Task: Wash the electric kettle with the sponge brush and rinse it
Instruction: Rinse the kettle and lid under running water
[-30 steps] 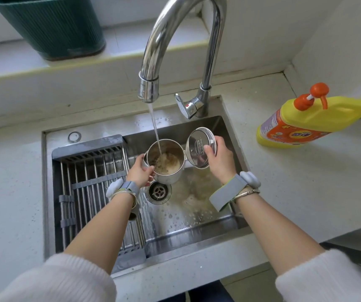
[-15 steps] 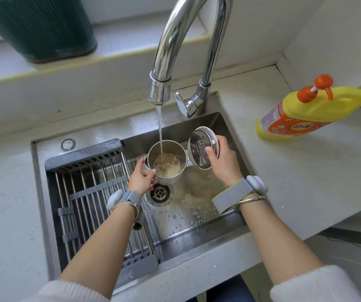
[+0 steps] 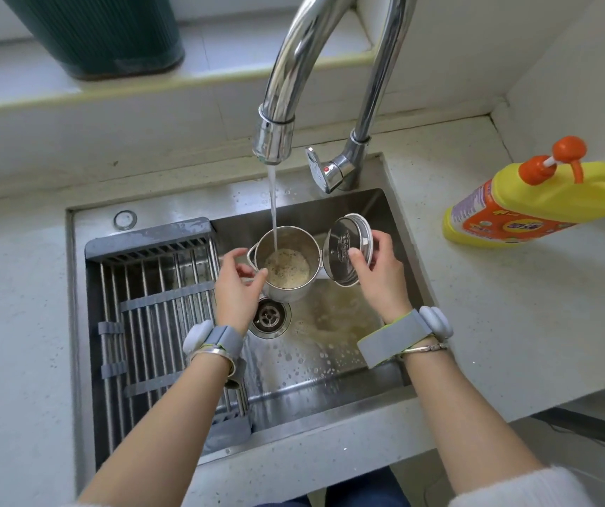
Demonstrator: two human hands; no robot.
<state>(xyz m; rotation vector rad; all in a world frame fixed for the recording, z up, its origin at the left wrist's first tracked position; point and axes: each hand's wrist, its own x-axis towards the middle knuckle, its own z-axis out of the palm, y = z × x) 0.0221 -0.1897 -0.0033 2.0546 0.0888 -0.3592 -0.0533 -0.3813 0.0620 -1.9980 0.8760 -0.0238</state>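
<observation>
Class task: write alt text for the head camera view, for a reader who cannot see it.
Tap water streams into an open steel kettle held over a sink; the left hand grips its side while the right hand holds back its hinged lid. A drying rack spans the sink's left half, and a yellow detergent bottle stands on the counter.

faucet (image 3: 333, 49): arch cut by top edge | kettle (image 3: 286, 265) handle: behind left hand (image 3: 237, 287) | detergent bottle (image 3: 535, 206): right edge cropped

Crowded around the small steel kettle (image 3: 288, 267)

My hands flank it; its hinged lid (image 3: 346, 248) blocks the right, the curved chrome tap (image 3: 293, 86) hangs overhead, the grey drying rack (image 3: 154, 309) fills the left; bare basin (image 3: 315, 360) lies nearer me.
</observation>
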